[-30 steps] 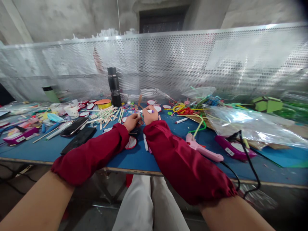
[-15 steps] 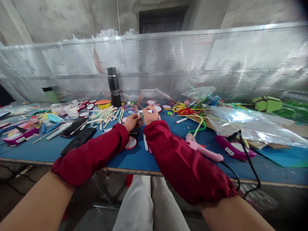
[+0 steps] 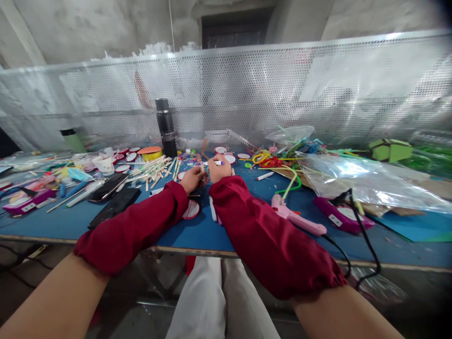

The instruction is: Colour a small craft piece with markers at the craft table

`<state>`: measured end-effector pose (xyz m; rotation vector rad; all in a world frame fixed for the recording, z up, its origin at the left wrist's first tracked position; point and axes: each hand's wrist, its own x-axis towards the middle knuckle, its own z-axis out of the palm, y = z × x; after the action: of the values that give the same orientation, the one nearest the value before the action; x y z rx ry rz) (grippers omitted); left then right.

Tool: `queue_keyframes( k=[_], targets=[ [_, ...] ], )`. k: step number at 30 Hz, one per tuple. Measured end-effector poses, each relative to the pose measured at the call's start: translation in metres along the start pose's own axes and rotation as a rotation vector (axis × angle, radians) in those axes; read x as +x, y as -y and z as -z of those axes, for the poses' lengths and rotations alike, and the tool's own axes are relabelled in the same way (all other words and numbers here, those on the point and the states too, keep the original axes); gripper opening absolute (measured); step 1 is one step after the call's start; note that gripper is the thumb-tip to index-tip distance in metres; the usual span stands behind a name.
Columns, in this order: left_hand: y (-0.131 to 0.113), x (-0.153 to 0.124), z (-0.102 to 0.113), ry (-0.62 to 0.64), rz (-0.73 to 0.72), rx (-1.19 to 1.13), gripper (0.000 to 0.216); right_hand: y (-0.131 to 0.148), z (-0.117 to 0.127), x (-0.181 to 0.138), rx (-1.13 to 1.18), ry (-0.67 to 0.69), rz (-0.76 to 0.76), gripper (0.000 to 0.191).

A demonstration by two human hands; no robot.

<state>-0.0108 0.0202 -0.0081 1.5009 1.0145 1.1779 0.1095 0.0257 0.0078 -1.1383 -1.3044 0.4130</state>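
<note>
My right hand [image 3: 219, 172] is closed round a white marker [image 3: 218, 163] whose purple end points to the right. Beside it, my left hand [image 3: 193, 179] pinches a narrow craft stick [image 3: 202, 166], mostly hidden by the fingers. The two hands are close together over the blue table [image 3: 201, 239]. Just below the left hand lies a white disc with a red rim [image 3: 191, 210]. Another white marker [image 3: 212, 209] rests by my right sleeve. Several more red-rimmed discs [image 3: 220, 150] lie beyond the hands.
A black bottle [image 3: 165, 128] stands behind a heap of craft sticks [image 3: 155, 171]. Dark phones [image 3: 115, 207] lie to the left. On the right are a pink glue gun [image 3: 300, 221], a corded purple box [image 3: 341, 215], tangled pipe cleaners [image 3: 271, 161] and clear plastic [image 3: 367, 181]. A perforated metal screen [image 3: 240, 94] closes the back.
The whole view has shifted very slightly. Both hands keep nearly the same place and hold, the marker still in the right hand.
</note>
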Motion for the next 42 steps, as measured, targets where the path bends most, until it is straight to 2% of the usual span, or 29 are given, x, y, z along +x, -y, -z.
queue_keyframes(
  k=[9,17,25,42],
  targets=[
    [0.001,0.000,0.000,0.001,-0.012,0.003,0.024,0.009,0.002,-0.005,-0.020,0.016,0.042,0.015],
    [0.003,-0.001,0.002,-0.016,-0.003,0.025,0.025,0.009,0.003,-0.005,0.006,0.032,0.004,0.013],
    [-0.005,-0.005,0.001,-0.002,0.008,0.035,0.023,0.013,0.004,-0.007,-0.034,0.000,-0.009,0.013],
    [-0.004,-0.004,0.002,0.015,0.008,0.046,0.021,0.003,0.000,-0.001,-0.014,0.007,0.007,0.013]
  ],
)
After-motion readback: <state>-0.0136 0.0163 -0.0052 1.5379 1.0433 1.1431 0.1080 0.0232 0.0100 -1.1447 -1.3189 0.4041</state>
